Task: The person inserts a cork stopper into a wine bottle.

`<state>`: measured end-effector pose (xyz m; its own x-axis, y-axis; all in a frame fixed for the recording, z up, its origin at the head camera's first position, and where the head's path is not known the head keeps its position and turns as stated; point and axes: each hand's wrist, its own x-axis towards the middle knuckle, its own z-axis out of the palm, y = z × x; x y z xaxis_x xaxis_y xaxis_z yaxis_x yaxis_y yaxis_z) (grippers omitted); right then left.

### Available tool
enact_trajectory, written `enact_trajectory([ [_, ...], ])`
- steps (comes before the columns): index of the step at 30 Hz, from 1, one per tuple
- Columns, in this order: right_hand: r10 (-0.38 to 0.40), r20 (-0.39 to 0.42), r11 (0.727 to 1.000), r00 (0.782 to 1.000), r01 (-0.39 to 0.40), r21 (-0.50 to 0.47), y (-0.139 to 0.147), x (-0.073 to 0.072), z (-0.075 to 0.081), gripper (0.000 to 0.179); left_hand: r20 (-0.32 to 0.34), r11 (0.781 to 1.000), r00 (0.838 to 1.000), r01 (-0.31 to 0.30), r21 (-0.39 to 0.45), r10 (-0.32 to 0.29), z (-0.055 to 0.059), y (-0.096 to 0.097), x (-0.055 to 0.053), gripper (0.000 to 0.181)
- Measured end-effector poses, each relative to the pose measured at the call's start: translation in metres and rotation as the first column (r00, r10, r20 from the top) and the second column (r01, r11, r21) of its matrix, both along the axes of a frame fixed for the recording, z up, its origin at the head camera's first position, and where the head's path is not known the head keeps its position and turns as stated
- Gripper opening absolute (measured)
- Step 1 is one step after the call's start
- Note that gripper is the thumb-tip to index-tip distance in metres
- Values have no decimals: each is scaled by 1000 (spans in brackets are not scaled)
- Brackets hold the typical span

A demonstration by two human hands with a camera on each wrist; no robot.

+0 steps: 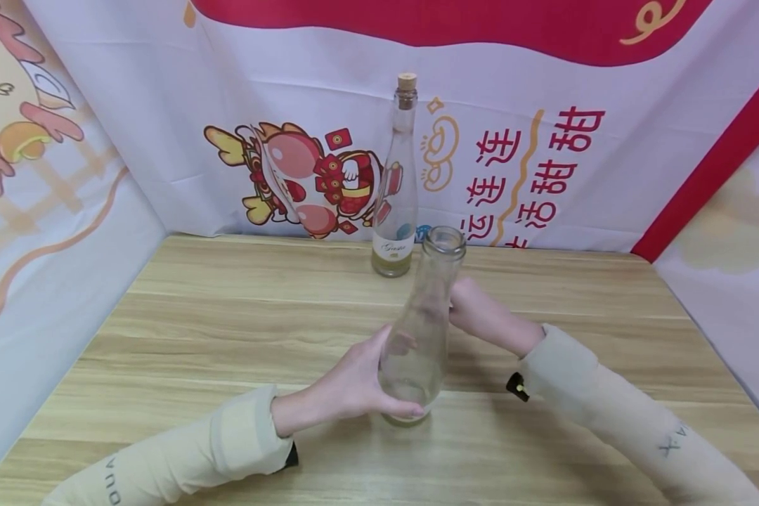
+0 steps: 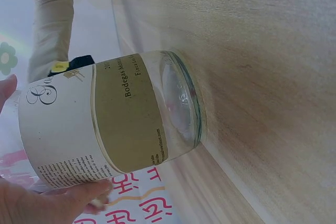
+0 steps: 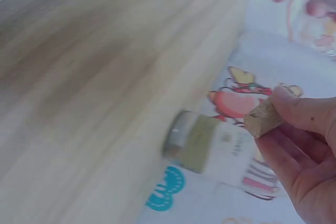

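Note:
A clear glass bottle (image 1: 417,344) with an uncorked mouth leans slightly to the right in the head view. My left hand (image 1: 360,379) grips it around its lower body, thumb across the front. Its white and olive label (image 2: 126,114) and thick glass base (image 2: 184,98) show in the left wrist view, the base close over the wood. Between thumb and fingers my right hand (image 3: 310,145) pinches a cork (image 3: 263,118). In the head view that right hand (image 1: 481,316) is just right of the bottle, its fingertips partly hidden behind the glass.
Behind, near the table's back edge, stands a second glass bottle (image 1: 397,190) with a cork (image 1: 407,90) in its mouth. The wood-grain table (image 1: 228,330) is walled by printed cloth (image 1: 291,77) at the back and sides.

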<state>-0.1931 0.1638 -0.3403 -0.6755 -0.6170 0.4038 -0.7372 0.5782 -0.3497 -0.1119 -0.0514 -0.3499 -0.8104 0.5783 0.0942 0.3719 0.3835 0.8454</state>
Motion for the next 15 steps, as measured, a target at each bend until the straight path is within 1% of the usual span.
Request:
enact_trajectory([
  [2, -15, -54, 1000, 998, 14, -18, 0, 3, 7, 15, 4, 1000, 1000, 0, -1, 0, 0, 0, 0, 91],
  [6, -24, -96, 995, 995, 15, -94, 0, 9, 23, 17, 1, 1000, 1000, 0, -1, 0, 0, 0, 0, 91],
  [11, -61, -83, 977, 995, 43, -208, 1, 18, 47, 24, -3, 1000, 1000, -3, -10, 3, 0, 0, 0, 90],
  [15, -73, -61, 958, 995, 53, -281, 2, 26, 66, 27, -12, 1000, 1000, 2, -19, -2, 0, 0, 0, 90],
])
